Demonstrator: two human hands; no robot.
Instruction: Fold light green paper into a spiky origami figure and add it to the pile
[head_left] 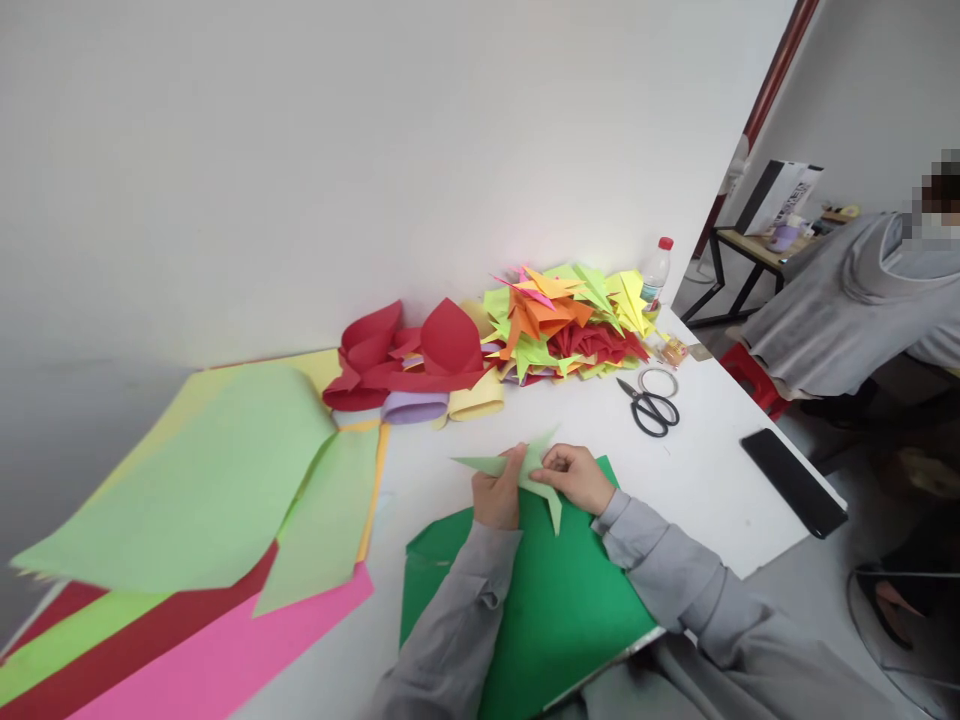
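Note:
A pale green paper crane [534,470], with pointed ends sticking out to several sides, is held above a green folder-like sheet [559,590]. My left hand [498,492] pinches it from the left, thumb on top. From the right, my right hand [576,476] grips its other side between thumb and fingertips. Parts of the paper under the fingers are hidden. Beyond my hands, a pile of folded paper cranes [555,320] in orange, red, yellow, green and pink lies against the wall.
Black-handled scissors [651,408] and a roll of tape [658,382] lie to the right. A bottle [657,272] stands at the back. Large coloured sheets [187,480] cover the left, beside curled red paper [450,345]. A black case [793,482] rests near the right edge. A person [862,290] sits beyond.

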